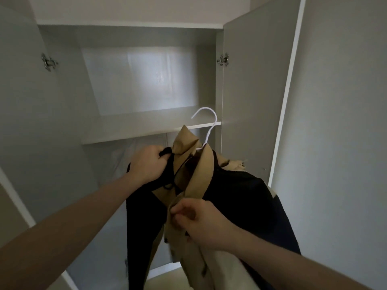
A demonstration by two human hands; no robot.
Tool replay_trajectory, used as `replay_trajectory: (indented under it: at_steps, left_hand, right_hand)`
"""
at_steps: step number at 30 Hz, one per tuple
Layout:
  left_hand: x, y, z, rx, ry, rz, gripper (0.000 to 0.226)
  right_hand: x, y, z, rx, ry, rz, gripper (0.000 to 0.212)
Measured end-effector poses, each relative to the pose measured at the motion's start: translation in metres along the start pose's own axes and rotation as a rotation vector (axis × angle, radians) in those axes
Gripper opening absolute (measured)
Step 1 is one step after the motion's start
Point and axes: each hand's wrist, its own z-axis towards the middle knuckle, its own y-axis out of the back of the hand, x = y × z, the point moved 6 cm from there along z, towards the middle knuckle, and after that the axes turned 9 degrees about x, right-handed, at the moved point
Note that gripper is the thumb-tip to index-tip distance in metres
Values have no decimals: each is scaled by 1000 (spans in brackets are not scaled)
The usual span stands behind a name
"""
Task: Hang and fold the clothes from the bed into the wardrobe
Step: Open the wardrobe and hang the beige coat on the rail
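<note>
Two hands on one garment: left hand (147,164) grips black fabric at the jacket (240,197) shoulder, right hand (201,221) pinches the tan front lower down. Hanger hook (206,126) points up at the wardrobe shelf (136,130), just above the left hand, rail unseen.

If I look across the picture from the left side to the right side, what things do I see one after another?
Left door hinge → left hand gripping the dark cloth → right hand pinching the tan jacket → white hanger hook → right door hinge → open right door.
</note>
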Motion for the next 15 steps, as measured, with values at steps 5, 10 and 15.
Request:
replay_trajectory:
  at_steps: [5,10,15]
  left_hand:
    - [-7,7,-7,-33,-53,68,34]
    - [-3,12,-13,-43,-99,104,36]
    - [4,13,-16,-24,-103,64,37]
  right_hand:
    - [-10,51,-26,-164,52,-274,18]
    - [-19,135,-57,-624,-6,-372,17]
    - [-69,129,-46,-322,-234,-375,36]
